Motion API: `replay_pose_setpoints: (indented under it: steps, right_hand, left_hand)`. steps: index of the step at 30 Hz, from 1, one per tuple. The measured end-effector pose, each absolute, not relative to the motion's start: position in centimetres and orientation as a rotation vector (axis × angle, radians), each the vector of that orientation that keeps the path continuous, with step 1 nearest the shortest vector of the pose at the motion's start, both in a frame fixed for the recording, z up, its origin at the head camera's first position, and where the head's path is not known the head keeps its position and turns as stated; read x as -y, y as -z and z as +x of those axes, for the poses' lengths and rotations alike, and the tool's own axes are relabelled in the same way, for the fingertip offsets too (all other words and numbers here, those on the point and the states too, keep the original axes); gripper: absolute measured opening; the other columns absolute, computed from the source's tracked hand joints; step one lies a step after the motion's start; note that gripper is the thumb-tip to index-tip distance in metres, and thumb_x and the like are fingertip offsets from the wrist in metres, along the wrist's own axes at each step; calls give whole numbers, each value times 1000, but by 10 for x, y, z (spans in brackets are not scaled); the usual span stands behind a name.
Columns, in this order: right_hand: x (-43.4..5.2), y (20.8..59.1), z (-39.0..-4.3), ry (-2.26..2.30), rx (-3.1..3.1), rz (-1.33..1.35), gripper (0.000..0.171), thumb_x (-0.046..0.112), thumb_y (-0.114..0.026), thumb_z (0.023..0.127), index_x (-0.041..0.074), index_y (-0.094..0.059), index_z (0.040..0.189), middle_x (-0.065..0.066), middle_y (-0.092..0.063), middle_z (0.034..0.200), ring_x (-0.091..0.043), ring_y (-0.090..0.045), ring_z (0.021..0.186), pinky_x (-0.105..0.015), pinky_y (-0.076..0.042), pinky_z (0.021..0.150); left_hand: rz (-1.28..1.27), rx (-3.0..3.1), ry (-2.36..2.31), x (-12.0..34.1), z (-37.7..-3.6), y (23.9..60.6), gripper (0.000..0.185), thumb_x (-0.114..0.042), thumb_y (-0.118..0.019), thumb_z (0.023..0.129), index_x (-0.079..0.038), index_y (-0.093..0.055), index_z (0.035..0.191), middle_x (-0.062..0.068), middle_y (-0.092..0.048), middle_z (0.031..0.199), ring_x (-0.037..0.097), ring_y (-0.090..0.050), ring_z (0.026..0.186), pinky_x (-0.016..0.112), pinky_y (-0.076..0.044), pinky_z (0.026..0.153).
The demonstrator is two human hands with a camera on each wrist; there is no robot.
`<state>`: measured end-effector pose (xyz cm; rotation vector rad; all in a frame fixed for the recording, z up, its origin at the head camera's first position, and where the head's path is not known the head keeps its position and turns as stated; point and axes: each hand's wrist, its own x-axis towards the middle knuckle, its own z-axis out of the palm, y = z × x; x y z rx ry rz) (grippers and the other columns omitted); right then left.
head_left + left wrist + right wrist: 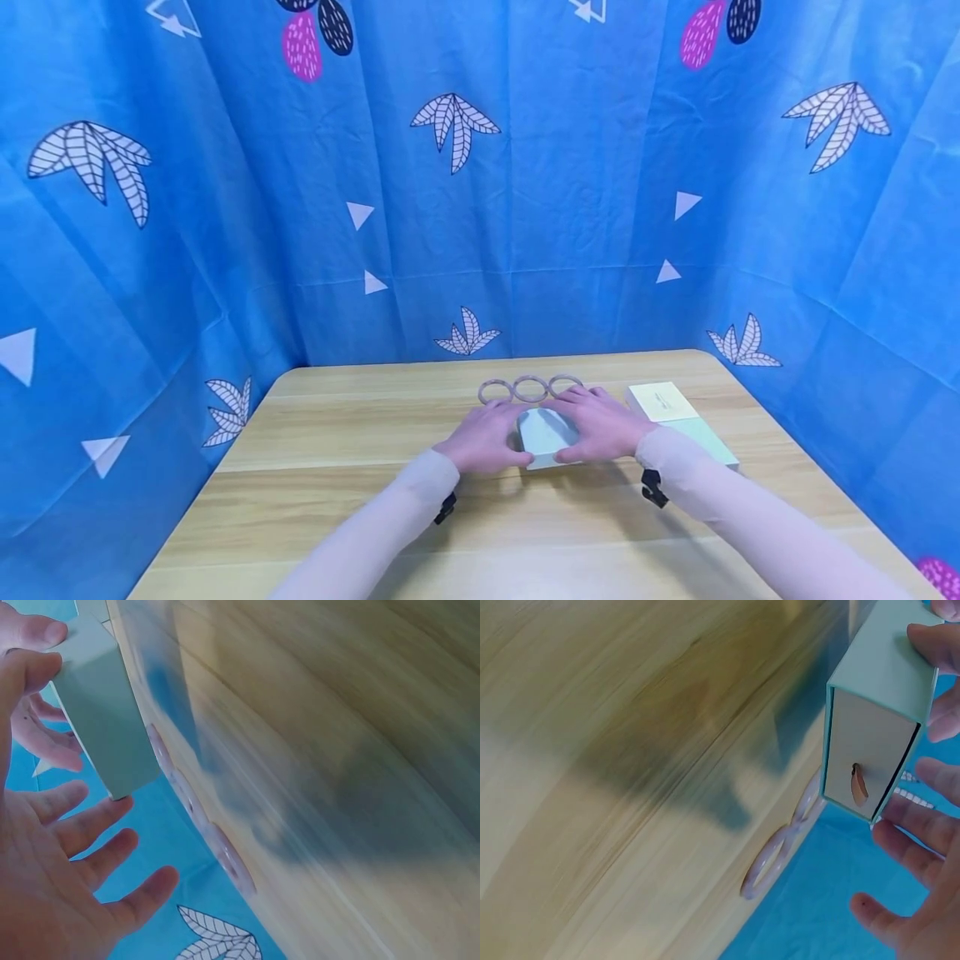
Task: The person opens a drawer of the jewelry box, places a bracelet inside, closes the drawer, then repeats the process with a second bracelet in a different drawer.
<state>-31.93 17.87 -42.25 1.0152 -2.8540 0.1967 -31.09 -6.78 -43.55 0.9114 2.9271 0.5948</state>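
Two hands [483, 437] [606, 423], box [546, 429], woodgrain table [322, 442], blue curtain [570, 192]

Wrist views near — box [109, 712] shared.

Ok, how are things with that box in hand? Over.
Left hand and right hand: both holding the box. Drawer closed. Three rings lie just beyond; apparently not blocking.

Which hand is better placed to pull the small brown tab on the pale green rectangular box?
Likely the right hand: the tab shows in the right wrist view but not the left's. The left hand holds the box from the other side and could steady it.
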Motion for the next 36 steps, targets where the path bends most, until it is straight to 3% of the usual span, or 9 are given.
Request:
replay_pose_setpoints:
  steps: [16,23,36]
  right_hand:
    - [-152,422,-323,-137,2851,1018,89,69,-73,74,28,-49,149,0,-58,144,-24,-48,136,-55,-39,108]
    - [-142,426,-324,-177,2831,1060,87,69,-73,74,23,-53,146,-2,-59,142,-24,-50,132,-54,-42,102]
    - [-121,427,-325,-165,2804,1104,85,71,-70,76,22,-56,143,-4,-59,143,-26,-50,132,-57,-39,107]
  left_hand:
    - [866,-2937,-585,90,-312,435,88,-52,-76,80,-29,-37,156,0,-44,158,28,-36,147,57,-29,118]
    - [818,-2920,-610,100,-308,435,90,-49,-76,79,-33,-34,157,-3,-45,156,27,-38,145,56,-32,117]
    - [819,-2917,-613,121,-306,437,85,-48,-77,79,-28,-43,154,-4,-52,151,26,-40,143,58,-35,114]
